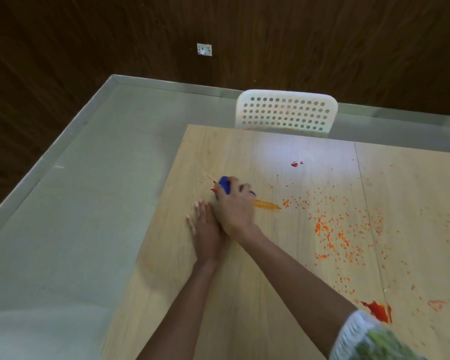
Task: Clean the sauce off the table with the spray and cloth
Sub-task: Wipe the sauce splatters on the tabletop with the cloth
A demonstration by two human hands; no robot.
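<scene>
We see our right hand (234,206) reaching across over the left, its fingers (222,189) curled round a blue cloth (225,187) and pressing it down on the light wooden worktop (244,294). The cloth shows only as a small blue bunch at the far-left side of the hand, with a sliver more showing at the hand's right edge. Just beyond the cloth, at its far-left edge, lie a few thin red splashes of sauce.

Our left hand (205,229) lies flat on the worktop just near and to the left of the right hand, partly tucked under the right wrist; its fingers are stretched out and released, holding nothing.

An orange smear (266,204) runs on the worktop to the right of the right hand, starting right at the hand's edge. Further right, a wide scatter of small orange flecks (335,229) spreads over the middle of the worktop. A small red drop (294,164) sits on the far side, near a bright patch of reflected light. A larger red blot (377,309) lies near us on the right, just beside our patterned sleeve (359,336), and another red patch touches the right edge of the view.

A white perforated chair (286,113) stands at the far edge of the worktop. The floor is pale grey and the wall behind is dark wood, with a small white socket (204,49) on it.
</scene>
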